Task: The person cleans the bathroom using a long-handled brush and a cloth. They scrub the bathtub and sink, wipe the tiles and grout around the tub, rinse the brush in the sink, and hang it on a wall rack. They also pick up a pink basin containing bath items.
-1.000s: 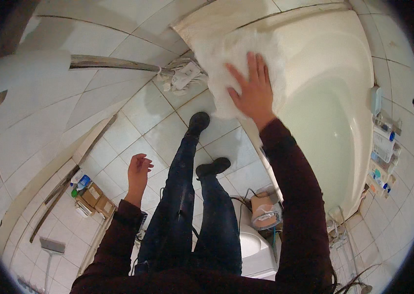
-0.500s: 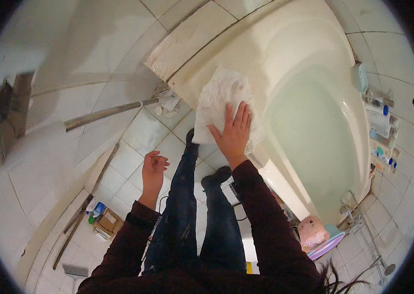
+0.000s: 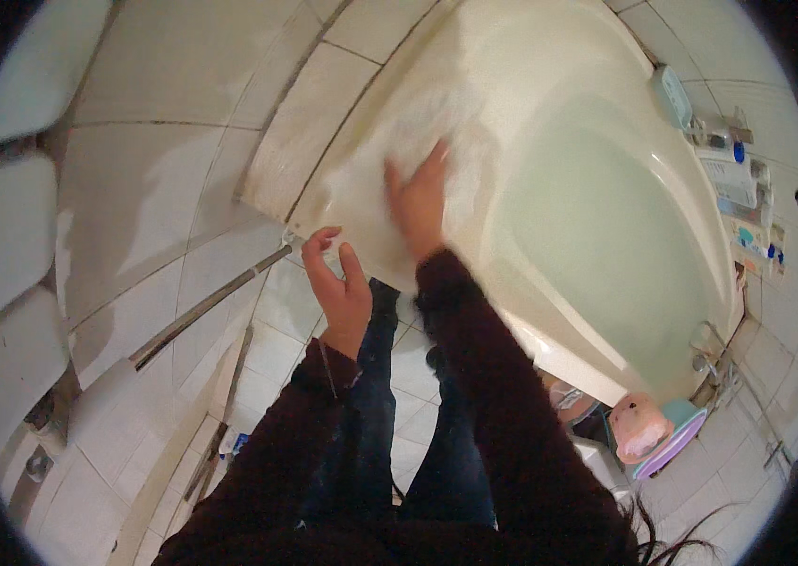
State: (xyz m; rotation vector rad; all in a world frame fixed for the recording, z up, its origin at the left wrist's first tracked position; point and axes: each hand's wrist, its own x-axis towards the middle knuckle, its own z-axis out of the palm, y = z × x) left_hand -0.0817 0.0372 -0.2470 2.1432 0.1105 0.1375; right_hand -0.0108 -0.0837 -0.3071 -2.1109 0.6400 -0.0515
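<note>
A thin white cloth (image 3: 435, 113) is spread on the cream rim of a corner bathtub (image 3: 554, 47), and its edges blend into the rim. My right hand (image 3: 418, 206) lies over the cloth, blurred by motion, with thumb and fingers stretched apart. Close to the tub's front left corner, my left hand (image 3: 340, 291) hovers with nothing in it. Its fingers are slightly bent and the thumb stands apart from them. Pale greenish water (image 3: 597, 226) fills the tub basin to the right.
Bottles and packages (image 3: 739, 189) line the tub's right edge, below a pale blue container (image 3: 672, 94). A pink container (image 3: 641, 429) and a purple-rimmed basin (image 3: 672, 448) are at the lower right, near the tap (image 3: 705, 363). A pipe (image 3: 210, 307) runs along the left wall.
My right hand and the cloth have moved up and left along the tub rim. My left hand has risen toward the tub corner. The view has shifted closer over the tub.
</note>
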